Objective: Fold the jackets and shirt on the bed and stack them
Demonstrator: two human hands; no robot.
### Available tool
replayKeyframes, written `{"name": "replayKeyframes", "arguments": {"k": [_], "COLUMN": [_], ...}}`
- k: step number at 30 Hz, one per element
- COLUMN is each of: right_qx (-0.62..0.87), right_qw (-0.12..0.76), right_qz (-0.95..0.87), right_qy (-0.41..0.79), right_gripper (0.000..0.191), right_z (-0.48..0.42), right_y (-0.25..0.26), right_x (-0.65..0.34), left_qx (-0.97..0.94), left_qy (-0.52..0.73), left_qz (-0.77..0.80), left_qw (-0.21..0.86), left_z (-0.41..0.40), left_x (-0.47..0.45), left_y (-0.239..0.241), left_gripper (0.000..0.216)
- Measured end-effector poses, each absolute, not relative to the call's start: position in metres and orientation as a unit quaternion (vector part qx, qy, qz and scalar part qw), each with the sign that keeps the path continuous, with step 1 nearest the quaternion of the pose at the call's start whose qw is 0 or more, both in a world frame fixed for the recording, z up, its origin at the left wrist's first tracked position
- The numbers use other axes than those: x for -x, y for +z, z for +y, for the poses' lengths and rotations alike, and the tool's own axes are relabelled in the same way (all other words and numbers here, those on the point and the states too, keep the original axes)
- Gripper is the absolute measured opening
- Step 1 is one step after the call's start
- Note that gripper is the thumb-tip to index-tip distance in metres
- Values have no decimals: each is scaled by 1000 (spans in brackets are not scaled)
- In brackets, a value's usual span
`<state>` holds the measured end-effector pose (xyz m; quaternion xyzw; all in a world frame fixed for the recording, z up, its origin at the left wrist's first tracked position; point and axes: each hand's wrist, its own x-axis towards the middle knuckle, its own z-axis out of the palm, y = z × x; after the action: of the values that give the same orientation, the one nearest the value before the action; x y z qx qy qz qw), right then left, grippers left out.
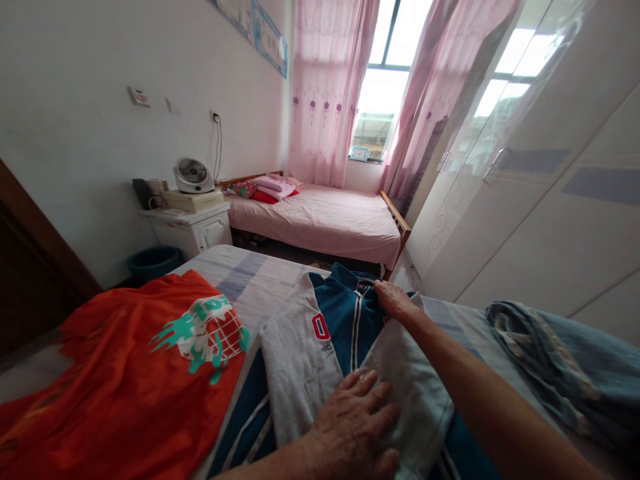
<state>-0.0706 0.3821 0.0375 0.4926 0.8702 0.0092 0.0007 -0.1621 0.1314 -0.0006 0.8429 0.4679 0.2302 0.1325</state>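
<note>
We press left hand (353,427) open and flat on jacket (340,327), pinning folded grey sleeve (410,387) so crease holds. Right hand (395,300) lies beyond it at collar, fingers curled on sleeve edge, grip unclear. Orange shirt (135,373) lies left of left hand.

A red 0 (321,327) stands on the left chest of the near jacket (300,360). Small print beneath it and the far wall poster (260,27) are too blurred to read.
</note>
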Motion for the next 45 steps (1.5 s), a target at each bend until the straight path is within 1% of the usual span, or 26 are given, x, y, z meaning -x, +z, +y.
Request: {"name": "replayKeyframes", "arguments": {"k": [5, 9, 12, 15, 18, 20, 22, 25, 27, 29, 45], "right_qx": [-479, -518, -554, -558, -531, -493, -440, -388, -392, -400, -395], "right_qw": [-27, -107, -184, -256, -300, -318, -313, -231, -177, -157, -174], "right_qz": [876, 845, 804, 777, 778, 799, 838, 892, 903, 903, 902], "right_qy": [-44, -76, -111, -142, -155, -137, -80, -6, 0, 1, -2], "right_gripper": [22, 19, 29, 39, 40, 42, 45, 43, 43, 44, 43], "right_z": [395, 399, 407, 413, 397, 374, 346, 317, 310, 311, 318], "right_y": [39, 37, 40, 46, 43, 30, 12, -12, -20, -21, -22], "right_x": [61, 61, 63, 64, 63, 62, 59, 55, 53, 52, 49], "left_qx": [-843, -846, -850, -852, -850, -851, -852, -847, -844, -842, -840], "left_qy": [234, 231, 229, 229, 229, 226, 222, 215, 210, 204, 203], "left_qz": [469, 466, 461, 459, 461, 460, 461, 471, 478, 481, 481], "left_qw": [124, 116, 111, 109, 110, 110, 110, 117, 124, 133, 144], "left_z": [131, 131, 132, 132, 133, 133, 132, 130, 129, 128, 127], "left_x": [161, 161, 162, 163, 163, 163, 162, 161, 160, 161, 160], "left_y": [-2, -4, -4, -4, -4, -4, -3, 1, 4, 7, 11], "left_gripper": [46, 46, 46, 46, 46, 46, 45, 43, 44, 46, 46]}}
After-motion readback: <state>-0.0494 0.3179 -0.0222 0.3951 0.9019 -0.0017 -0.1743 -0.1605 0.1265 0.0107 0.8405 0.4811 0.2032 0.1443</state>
